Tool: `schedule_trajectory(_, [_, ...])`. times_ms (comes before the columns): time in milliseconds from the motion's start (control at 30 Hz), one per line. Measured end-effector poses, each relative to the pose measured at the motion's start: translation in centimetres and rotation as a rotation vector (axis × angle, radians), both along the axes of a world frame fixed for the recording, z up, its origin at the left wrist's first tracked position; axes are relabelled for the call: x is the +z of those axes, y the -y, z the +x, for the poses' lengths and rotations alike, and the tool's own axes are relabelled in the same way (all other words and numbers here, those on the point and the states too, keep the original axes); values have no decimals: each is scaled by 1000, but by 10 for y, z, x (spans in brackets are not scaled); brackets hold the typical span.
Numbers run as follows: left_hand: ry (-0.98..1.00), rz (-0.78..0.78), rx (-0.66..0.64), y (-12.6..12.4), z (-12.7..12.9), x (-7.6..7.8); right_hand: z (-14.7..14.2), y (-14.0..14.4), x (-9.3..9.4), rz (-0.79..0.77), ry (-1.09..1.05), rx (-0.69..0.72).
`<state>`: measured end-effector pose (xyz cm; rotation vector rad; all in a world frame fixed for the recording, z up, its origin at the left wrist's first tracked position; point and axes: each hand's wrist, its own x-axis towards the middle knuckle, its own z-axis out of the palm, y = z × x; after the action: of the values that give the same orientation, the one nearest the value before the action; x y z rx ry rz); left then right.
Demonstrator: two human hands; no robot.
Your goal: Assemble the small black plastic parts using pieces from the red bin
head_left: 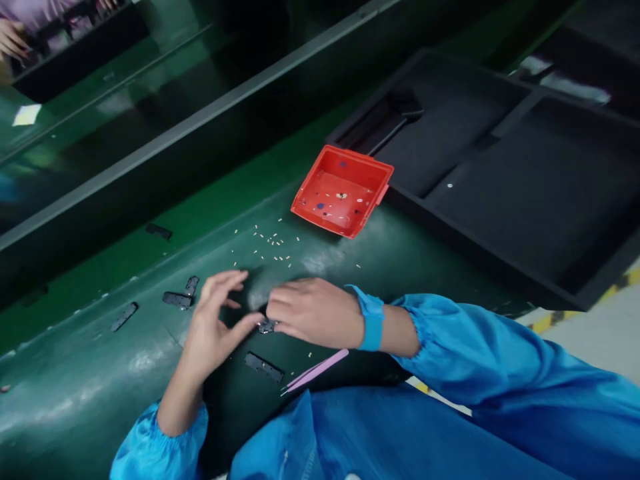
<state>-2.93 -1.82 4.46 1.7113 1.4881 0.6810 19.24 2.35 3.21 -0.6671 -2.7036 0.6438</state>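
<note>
Head | both hands [215,327] [313,312] grip pinching one black part [267,326] | five strips [263,367], one red tray [343,191]

Glossy green work surface [100,373]; shiny red plastic tray [343,190]; matt black plastic strips [263,367].

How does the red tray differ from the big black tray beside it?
The red tray is small, bright and square; the black tray is far larger and dark. The red tray has one open space with a few small bits inside; the black tray is split into compartments by ridges. The red tray sits tilted against the black tray's edge; the black tray lies flat. Both are shallow with raised walls.
</note>
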Motion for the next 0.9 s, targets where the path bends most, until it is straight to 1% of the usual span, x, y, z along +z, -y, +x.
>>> schedule_trajectory(33, [-96, 20, -94, 8, -1, 0, 0, 4, 1, 22, 55, 63])
schedule_trajectory(67, [-181, 36, -171, 16, 0, -1, -1, 9, 2, 40, 99, 94])
schedule_trajectory(100, [-250, 56, -225, 23, 2, -3, -3, 12, 1, 49, 131, 101])
schedule_trajectory(167, [-338, 95, -274, 34, 8, -7, -7, 17, -2, 45, 163, 90])
schedule_trajectory(233, [-352, 83, -315, 33, 8, -6, -10, 18, -6, 36, 161, 94])
schedule_trajectory(300, [-311, 6, -356, 18, -3, 0, -11, 16, -7, 19, 152, 112])
schedule_trajectory(367, [-321, -27, -311, -10, -27, 9, -10, 12, -7, -24, 138, 110])
schedule_trajectory(400, [-381, 21, -223, -28, -42, 13, -9, 10, -7, -53, 124, 103])
schedule_trajectory(467, [-646, 194, -48, -67, -76, 15, -7, 4, -9, -121, 76, 82])
schedule_trajectory(500, [-774, 258, 16, -85, -92, 14, -7, 0, -11, -157, 43, 68])
schedule_trajectory(533, [-853, 285, 25, -103, -107, 11, -7, -3, -13, -194, 9, 52])
schedule_trajectory(567, [-888, 290, 12, -118, -120, 8, -7, -6, -16, -229, -22, 34])
schedule_trajectory(633, [-886, 227, -35, -141, -138, 3, -9, -12, -23, -283, -72, 4])
schedule_trajectory(667, [-873, 190, -46, -150, -144, 2, -10, -14, -26, -298, -89, -7])
schedule_trajectory(733, [-860, 142, -24, -160, -150, 4, -12, -17, -31, -318, -120, -14])
schedule_trajectory(800, [-880, 143, 22, -163, -148, 9, -12, -19, -33, -349, -172, -11])
schedule_trajectory(833, [-878, 155, 61, -162, -143, 12, -12, -20, -33, -369, -217, -25])
schedule_trajectory(867, [-827, 170, 124, -158, -134, 14, -12, -22, -32, -392, -277, -62])
schedule_trajectory(900, [-719, 177, 193, -151, -120, 15, -12, -23, -31, -415, -352, -126])
